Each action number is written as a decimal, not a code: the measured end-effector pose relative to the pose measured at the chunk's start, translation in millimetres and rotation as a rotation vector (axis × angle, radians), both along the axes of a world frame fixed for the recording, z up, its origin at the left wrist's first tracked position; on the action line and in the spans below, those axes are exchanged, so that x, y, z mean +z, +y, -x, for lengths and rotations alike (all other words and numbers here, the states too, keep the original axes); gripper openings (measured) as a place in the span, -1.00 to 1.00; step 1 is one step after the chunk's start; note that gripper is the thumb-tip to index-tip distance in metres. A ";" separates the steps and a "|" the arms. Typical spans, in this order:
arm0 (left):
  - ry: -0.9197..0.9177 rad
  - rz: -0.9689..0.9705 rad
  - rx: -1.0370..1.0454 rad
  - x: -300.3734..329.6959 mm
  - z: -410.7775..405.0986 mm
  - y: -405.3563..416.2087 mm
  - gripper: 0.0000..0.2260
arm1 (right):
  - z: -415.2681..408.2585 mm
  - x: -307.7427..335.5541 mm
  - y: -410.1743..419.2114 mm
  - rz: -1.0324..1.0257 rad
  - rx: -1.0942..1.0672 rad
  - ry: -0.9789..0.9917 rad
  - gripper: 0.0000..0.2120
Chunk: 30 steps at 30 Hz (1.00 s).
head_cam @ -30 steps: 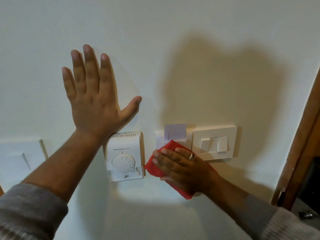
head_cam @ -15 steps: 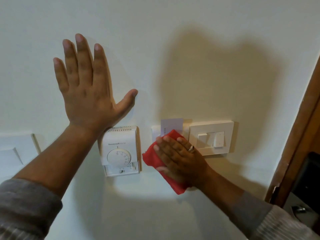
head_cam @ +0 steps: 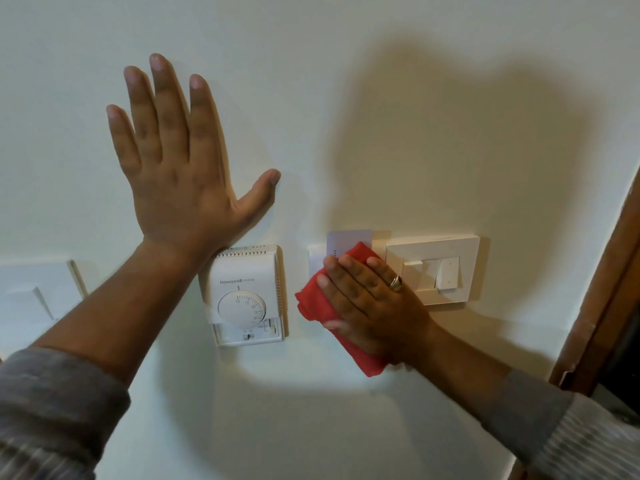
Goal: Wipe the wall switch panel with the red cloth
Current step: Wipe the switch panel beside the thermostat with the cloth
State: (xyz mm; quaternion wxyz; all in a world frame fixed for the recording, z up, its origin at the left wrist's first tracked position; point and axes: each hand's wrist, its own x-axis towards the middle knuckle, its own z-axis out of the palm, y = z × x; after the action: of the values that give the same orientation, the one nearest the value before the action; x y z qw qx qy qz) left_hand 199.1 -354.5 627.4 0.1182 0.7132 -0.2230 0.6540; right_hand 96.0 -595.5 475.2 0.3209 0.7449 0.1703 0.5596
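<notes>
Ok, left hand (head_cam: 180,174): fingers spread, flat on wall (head_cam: 450,81)
right hand (head_cam: 370,299): flat, pressing red cloth (head_cam: 310,303) on card slot plate (head_cam: 317,261)
switch panel (head_cam: 433,268): just beside cloth

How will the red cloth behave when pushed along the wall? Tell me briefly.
Probably floppy: the red cloth bunches in soft folds under the right hand. Likely light, since flat fingers alone pin it to the wall. It may ruck up against the card sticking out above it.
</notes>
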 end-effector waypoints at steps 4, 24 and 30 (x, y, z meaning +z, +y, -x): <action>-0.012 -0.022 0.008 0.9 -0.2 0.7 -0.08 | 1.5 2.8 5.0 0.107 0.058 0.088 -0.28; -0.041 -0.013 0.023 -0.7 -4.3 -0.4 -0.08 | 12.3 22.3 -13.3 0.113 0.024 0.136 -0.30; -0.046 -0.006 0.029 -0.9 -6.8 -0.1 -0.08 | 1.0 1.2 5.4 0.161 0.005 0.152 -0.31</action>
State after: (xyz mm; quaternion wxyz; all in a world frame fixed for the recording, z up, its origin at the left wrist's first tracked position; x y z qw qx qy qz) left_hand 205.9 -354.6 626.5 0.1015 0.7015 -0.2170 0.6712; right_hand 94.9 -590.1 476.5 0.3646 0.7565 0.2403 0.4869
